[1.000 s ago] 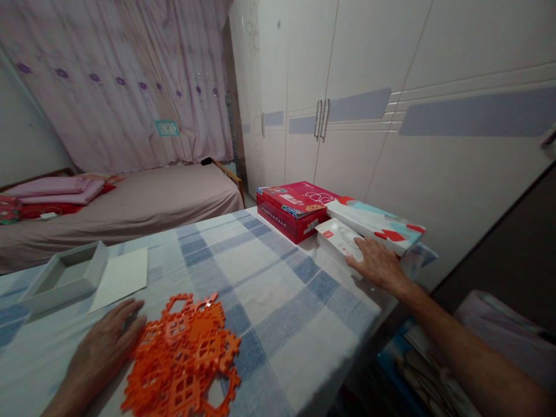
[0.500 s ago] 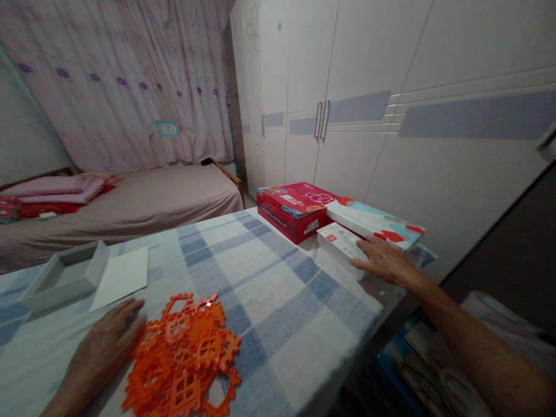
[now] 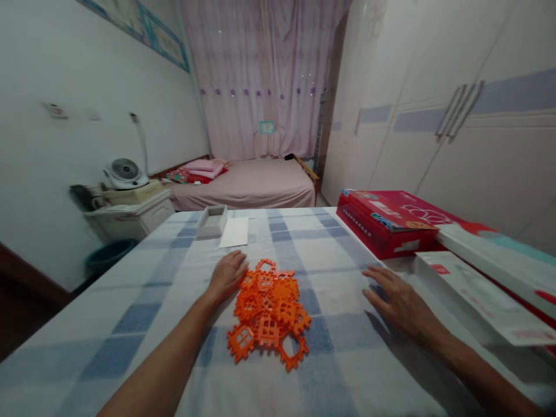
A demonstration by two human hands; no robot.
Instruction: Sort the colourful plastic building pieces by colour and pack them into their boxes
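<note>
A pile of orange plastic interlocking building pieces [image 3: 268,307], with toothed edges and window-like cutouts, lies on the checked tablecloth [image 3: 334,359]. My left hand [image 3: 228,273] rests on the cloth at the pile's upper left edge, fingers stretched out and holding nothing. To the right of the pile, my right hand [image 3: 397,298] hovers just over the cloth with fingers apart and nothing in it. A white box [image 3: 482,295] with a small red mark lies to the right of that hand, apart from it.
Beyond my left hand are a white card [image 3: 235,231] and an open grey-white box tray [image 3: 212,222]. A red box [image 3: 382,223] and a white, red and teal box [image 3: 504,249] line the table's right side. A bed [image 3: 269,182] stands past the far edge.
My right hand has left the white box and moved left over the cloth, towards the orange pieces. My left hand stays beside the pile. The view has turned left.
</note>
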